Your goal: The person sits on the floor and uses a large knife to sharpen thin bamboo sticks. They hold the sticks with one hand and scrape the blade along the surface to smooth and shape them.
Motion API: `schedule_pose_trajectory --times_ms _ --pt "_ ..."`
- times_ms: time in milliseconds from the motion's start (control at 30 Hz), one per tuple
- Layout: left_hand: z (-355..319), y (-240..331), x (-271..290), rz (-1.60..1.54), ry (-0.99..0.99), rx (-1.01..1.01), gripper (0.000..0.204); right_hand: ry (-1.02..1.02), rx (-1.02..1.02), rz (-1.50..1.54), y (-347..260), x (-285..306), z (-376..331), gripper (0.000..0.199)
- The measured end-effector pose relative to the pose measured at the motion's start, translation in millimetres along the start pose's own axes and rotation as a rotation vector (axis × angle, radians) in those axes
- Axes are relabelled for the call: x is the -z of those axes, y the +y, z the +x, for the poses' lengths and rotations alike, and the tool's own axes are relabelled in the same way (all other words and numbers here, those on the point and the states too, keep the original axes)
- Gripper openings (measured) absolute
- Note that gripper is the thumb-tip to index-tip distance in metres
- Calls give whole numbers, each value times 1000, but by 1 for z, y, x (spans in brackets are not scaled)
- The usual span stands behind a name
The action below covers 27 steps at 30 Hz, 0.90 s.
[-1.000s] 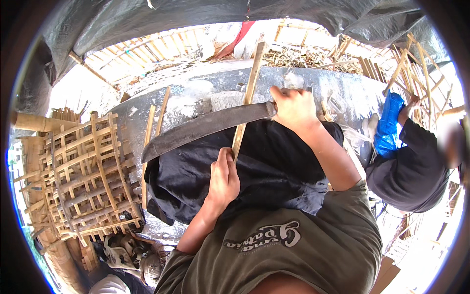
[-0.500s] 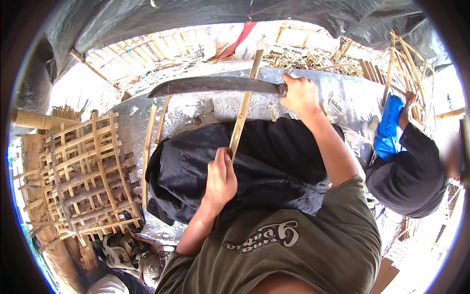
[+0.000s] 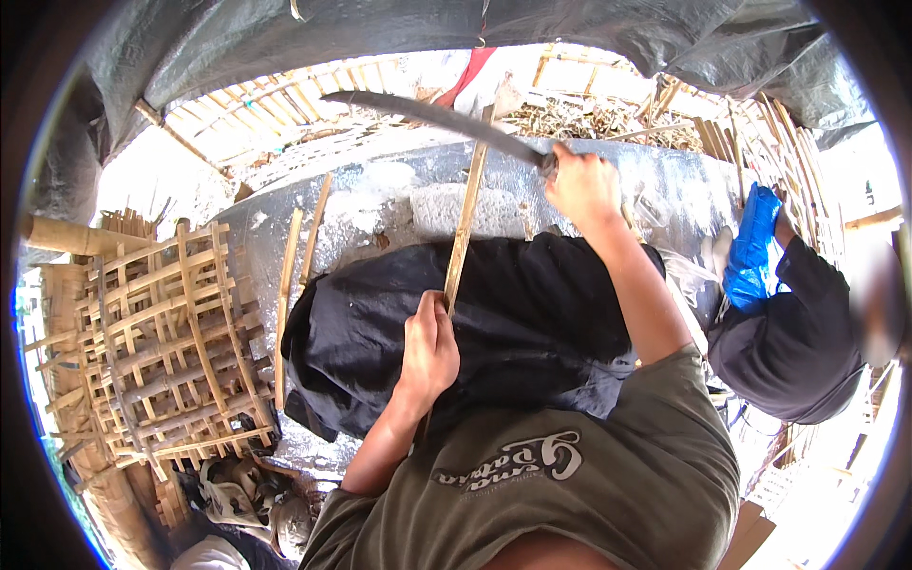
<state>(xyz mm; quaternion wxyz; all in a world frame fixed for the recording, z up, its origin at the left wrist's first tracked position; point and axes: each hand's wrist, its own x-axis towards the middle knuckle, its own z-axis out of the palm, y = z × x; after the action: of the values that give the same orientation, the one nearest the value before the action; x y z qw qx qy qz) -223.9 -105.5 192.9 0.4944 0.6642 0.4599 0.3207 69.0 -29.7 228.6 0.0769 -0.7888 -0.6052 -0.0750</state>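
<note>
My left hand (image 3: 432, 347) is closed around the near end of a narrow bamboo strip (image 3: 465, 224), above the black cloth (image 3: 541, 304) over my lap. The strip slants up and away from me, slightly to the right. My right hand (image 3: 583, 190) grips the handle of a machete (image 3: 432, 114), its long dark curved blade reaching up to the left. In this view the blade crosses the strip near its far end; whether they touch I cannot tell. The handle is mostly hidden in my fist.
A woven bamboo lattice (image 3: 176, 342) stands at the left. Two loose bamboo strips (image 3: 288, 304) lie beside the black cloth. Beyond it sits a pale stone block (image 3: 465, 209). At the right, a person in dark clothing (image 3: 784, 332) sits by a blue plastic bag (image 3: 752, 242).
The machete's blade has swung up and away, its tip rising at the left. My left hand and the strip have barely moved. The person at the right has shifted an arm.
</note>
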Motion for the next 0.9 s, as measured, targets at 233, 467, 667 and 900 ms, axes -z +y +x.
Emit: schedule_pose_trajectory --times_ms 233,467,667,900 --pt "-2 13 0 82 14 -63 10 -128 90 27 -11 12 -4 27" --pt "1 11 6 173 44 -137 9 -22 8 74 6 6 -2 28" --pt "-1 19 4 182 5 -172 9 5 33 123 11 13 -7 26" --pt "8 18 5 182 -27 -186 9 68 62 105 6 10 -9 27"
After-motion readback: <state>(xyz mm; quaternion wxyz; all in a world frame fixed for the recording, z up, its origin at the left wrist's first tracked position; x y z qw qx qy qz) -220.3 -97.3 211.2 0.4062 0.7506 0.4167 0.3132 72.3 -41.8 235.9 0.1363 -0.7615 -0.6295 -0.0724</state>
